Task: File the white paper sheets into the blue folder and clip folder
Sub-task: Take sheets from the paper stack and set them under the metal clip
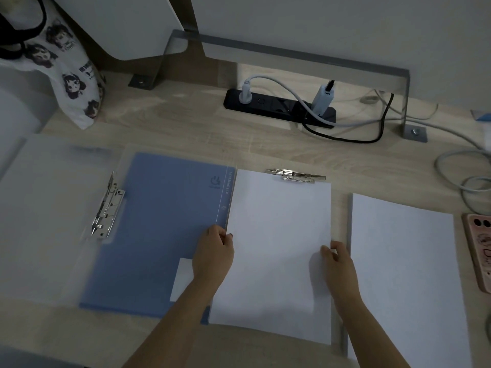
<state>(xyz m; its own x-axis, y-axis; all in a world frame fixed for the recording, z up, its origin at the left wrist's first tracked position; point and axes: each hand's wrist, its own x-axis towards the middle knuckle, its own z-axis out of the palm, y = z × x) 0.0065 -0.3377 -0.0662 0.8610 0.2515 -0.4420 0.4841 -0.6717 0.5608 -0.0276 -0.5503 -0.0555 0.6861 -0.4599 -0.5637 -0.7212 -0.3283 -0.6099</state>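
Observation:
An open blue folder (164, 221) lies at centre left, its right half covered by white paper sheets (279, 248). A metal clip (295, 176) shows at the top edge of those sheets. My left hand (215, 251) grips the sheets' left edge and my right hand (337, 258) pinches their right edge. To the left lies an open translucent clip folder (47, 213) with a silver lever clip (107, 205) at its spine, overlapping the blue folder. A second stack of white sheets (406, 282) lies at the right.
A pink phone (479, 251) lies at the right edge. A black power strip (279, 107) with plugs and cables sits at the back, beside a grey metal bracket (406, 102). A printed tote bag (69, 75) stands at the back left. A small white slip (182, 280) rests on the blue folder.

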